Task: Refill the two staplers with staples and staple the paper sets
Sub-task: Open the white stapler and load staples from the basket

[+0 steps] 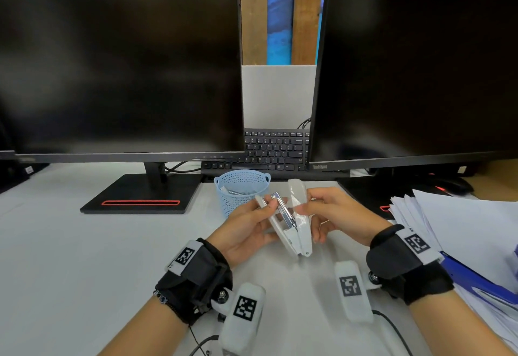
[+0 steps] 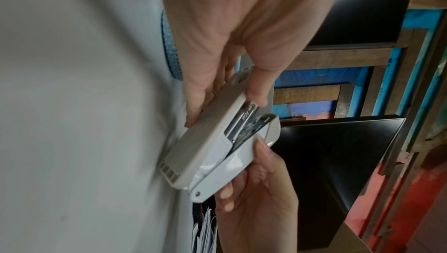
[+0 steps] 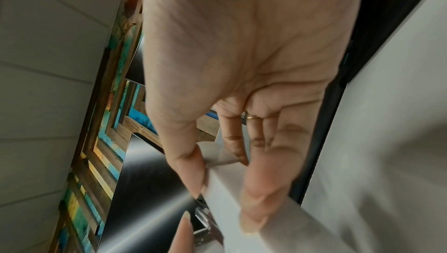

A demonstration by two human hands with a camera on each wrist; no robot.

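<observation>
White stapler point(image 1: 291, 225) hinged open, base in left hand point(image 1: 246, 232) grip, right hand point(image 1: 340, 215) pinching top

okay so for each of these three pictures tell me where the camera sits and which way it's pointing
Head: worn on the head, looking forward and down at the white stapler, left hand and right hand; both wrists show.
Left wrist: along the left palm at the stapler, right fingers below.
Right wrist: along the right palm and fingers on the stapler.
All three share the opened stapler.
</observation>
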